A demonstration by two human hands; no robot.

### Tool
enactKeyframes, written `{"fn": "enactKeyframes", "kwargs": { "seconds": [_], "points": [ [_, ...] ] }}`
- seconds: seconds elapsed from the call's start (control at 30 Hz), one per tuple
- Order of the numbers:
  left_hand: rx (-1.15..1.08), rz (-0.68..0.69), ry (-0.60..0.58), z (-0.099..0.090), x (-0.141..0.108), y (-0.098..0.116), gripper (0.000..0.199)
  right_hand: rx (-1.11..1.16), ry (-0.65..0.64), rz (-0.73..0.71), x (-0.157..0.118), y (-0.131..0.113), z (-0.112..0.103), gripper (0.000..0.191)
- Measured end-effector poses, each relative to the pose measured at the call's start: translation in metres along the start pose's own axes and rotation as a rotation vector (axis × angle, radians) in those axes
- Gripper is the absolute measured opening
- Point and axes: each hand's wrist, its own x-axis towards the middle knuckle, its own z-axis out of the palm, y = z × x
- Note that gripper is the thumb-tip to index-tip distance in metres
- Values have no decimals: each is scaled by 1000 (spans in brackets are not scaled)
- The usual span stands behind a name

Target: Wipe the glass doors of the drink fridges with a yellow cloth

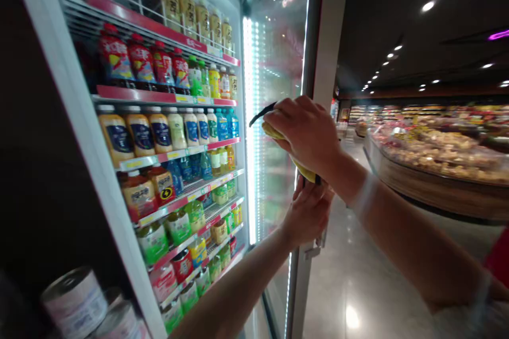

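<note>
The glass door (274,169) of a lit drinks cooler stands swung out to the right. My right hand (308,135) is closed around a yellow cloth (304,170) with a dark edge and holds it at the inner side of the door, near its frame (324,53). Just below, my left hand (308,214) has its fingers wrapped on the door's edge. Part of the cloth hangs down between the two hands. The fingertips of my right hand are partly hidden by the cloth and blur.
Left of the door, cooler shelves (175,156) hold many rows of bottled drinks (115,55). Stacked cans (75,302) stand at lower left. To the right are a shiny floor (350,275) and a curved display counter (433,175) heaped with goods.
</note>
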Motion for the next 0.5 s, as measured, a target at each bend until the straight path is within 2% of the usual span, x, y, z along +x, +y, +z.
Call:
{"fn": "enactKeyframes", "kwargs": {
  "seconds": [0.1, 0.2, 0.3, 0.37, 0.5],
  "points": [
    [-99, 178, 20, 9, -5, -24, 55, -168, -195, 72, 2, 12, 21, 16],
    [-123, 253, 28, 16, -15, -65, 57, -283, -280, 156, -8, 33, 35, 16],
    [-117, 180, 14, 29, -19, -110, 66, -361, -304, 185, -21, 53, 42, 17],
    [-101, 108, -1, 44, -16, -136, 74, -410, -332, 195, -29, 65, 46, 19],
    [-65, 6, -15, 85, 4, -171, 86, -503, -381, 219, -40, 90, 58, 21]
  ]
}}
